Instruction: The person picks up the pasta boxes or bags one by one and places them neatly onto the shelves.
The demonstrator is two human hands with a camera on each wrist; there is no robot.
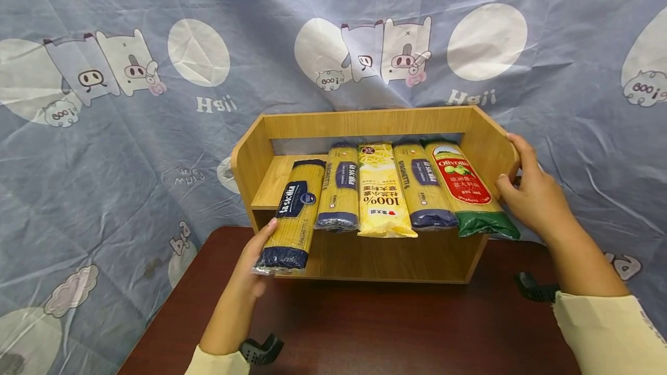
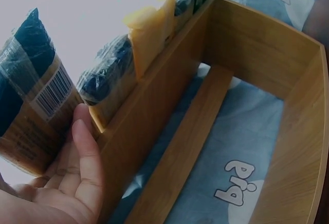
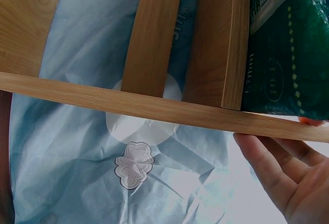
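Five packets on shelf (image 1: 471,132) – barcode (image 2: 54,90) shows only wrist-side.

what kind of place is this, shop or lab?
Likely a staged recording setup, not a shop: a cartoon-print cloth hangs as backdrop, and a small wooden shelf with five pasta packets sits on a dark table.

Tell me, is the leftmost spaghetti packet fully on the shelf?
No. The spaghetti packet sticks out past the shelf edge, held underneath by the left hand.
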